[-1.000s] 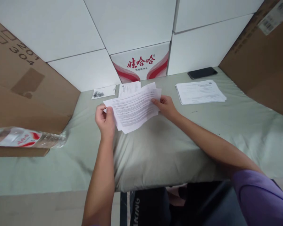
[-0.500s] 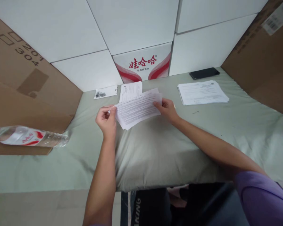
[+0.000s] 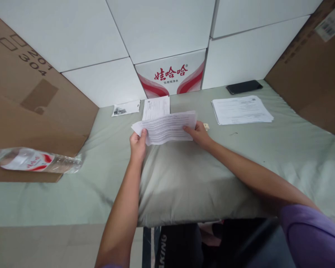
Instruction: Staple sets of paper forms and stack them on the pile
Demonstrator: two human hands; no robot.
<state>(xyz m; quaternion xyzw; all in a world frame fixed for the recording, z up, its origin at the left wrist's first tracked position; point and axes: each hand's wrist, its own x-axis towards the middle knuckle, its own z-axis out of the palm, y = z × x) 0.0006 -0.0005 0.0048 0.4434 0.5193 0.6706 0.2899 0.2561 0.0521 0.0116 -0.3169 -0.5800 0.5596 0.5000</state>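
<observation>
Papers (image 3: 167, 127) sit just in front of the red-printed box (image 3: 171, 79), pinched at each end by left hand (image 3: 137, 144) and right hand (image 3: 200, 134); square the edges evenly.

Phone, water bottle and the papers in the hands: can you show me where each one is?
phone (image 3: 243, 86), head view, middle of its dark screen.
water bottle (image 3: 28, 161), head view, on its red and white label.
papers (image 3: 169, 127), head view, middle of the printed top sheet, between left hand (image 3: 138, 144) and right hand (image 3: 200, 134).
</observation>
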